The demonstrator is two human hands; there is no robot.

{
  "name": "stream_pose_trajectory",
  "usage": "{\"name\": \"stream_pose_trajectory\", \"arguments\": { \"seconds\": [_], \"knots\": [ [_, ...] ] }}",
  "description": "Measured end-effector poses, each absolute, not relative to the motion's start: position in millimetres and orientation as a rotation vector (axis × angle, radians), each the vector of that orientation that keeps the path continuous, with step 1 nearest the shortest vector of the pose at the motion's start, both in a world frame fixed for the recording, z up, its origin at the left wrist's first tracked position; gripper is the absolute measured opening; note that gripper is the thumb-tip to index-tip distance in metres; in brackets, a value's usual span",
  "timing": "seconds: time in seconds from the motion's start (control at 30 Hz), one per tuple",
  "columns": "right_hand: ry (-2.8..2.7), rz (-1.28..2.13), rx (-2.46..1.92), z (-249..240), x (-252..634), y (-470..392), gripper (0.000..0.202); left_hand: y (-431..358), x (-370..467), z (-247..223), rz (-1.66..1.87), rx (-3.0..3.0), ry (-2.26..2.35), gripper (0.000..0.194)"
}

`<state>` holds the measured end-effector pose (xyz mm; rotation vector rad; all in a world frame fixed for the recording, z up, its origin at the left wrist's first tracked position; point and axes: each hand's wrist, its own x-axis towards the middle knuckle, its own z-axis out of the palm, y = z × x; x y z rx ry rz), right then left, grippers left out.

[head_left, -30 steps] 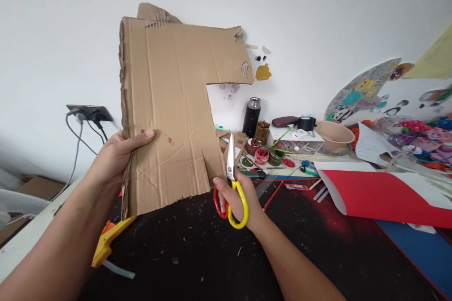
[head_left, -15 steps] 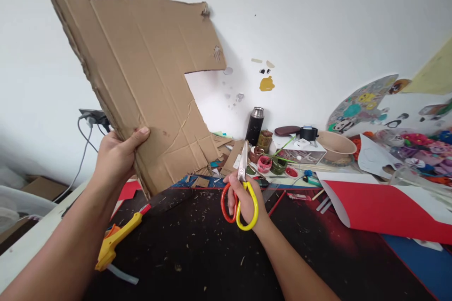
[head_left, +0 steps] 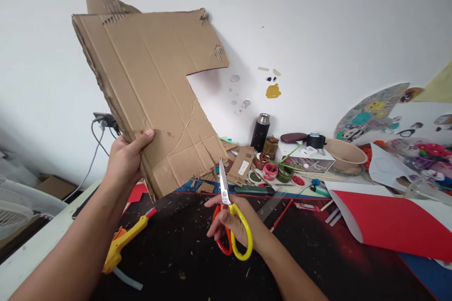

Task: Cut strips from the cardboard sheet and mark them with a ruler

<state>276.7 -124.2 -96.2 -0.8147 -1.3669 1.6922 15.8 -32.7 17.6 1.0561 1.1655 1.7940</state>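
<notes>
My left hand [head_left: 125, 157] grips a large brown cardboard piece [head_left: 151, 89] by its lower left edge, thumb on the front face. The cardboard is raised and tilted, with a notch cut in its right side and a folded flap at the top. In my right hand [head_left: 235, 225] are scissors [head_left: 225, 188] with one red and one yellow handle; the blades are together and point up, their tip close to the cardboard's lower right corner. A yellow glue gun [head_left: 129, 242] lies below my left hand.
Along the wall stand a black bottle [head_left: 260, 132], open paint jars [head_left: 270, 171], a white box and a beige bowl [head_left: 344, 153]. Red paper [head_left: 395, 221] lies at the right. Cardboard scraps, a green cutter [head_left: 254, 190] and a ruler lie on the dark mat [head_left: 169, 254].
The cardboard's top now appears lower and farther right, and the piece appears smaller. My right hand and the scissors have shifted left and down, with the fingers loosened around the handles.
</notes>
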Motion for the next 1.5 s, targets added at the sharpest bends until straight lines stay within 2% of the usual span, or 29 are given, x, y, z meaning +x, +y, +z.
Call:
{"name": "stream_pose_trajectory", "arguments": {
  "seconds": [0.53, 1.0, 1.2, 1.33, 1.5],
  "knots": [
    [-1.461, 1.681, -0.866, -103, 278, -124, 0.093, -34, 17, 21, 1.818, 1.014, 1.178, 0.029],
    [-1.550, 1.696, -0.913, -97, 278, -128, 0.099, -32, 16, 14, 1.756, 1.024, 1.131, 0.027],
    [-1.302, 1.597, -0.896, -109, 274, -119, 0.088, -32, 17, 12, 1.726, 1.029, 1.132, 0.030],
    [-1.174, 1.525, -0.911, -101, 275, -116, 0.085, -32, 17, 10, 1.658, 1.049, 1.126, 0.028],
    [-1.066, 1.436, -0.935, -88, 280, -116, 0.071, -32, 17, 6, 1.477, 1.077, 1.124, 0.035]
  ]
}}
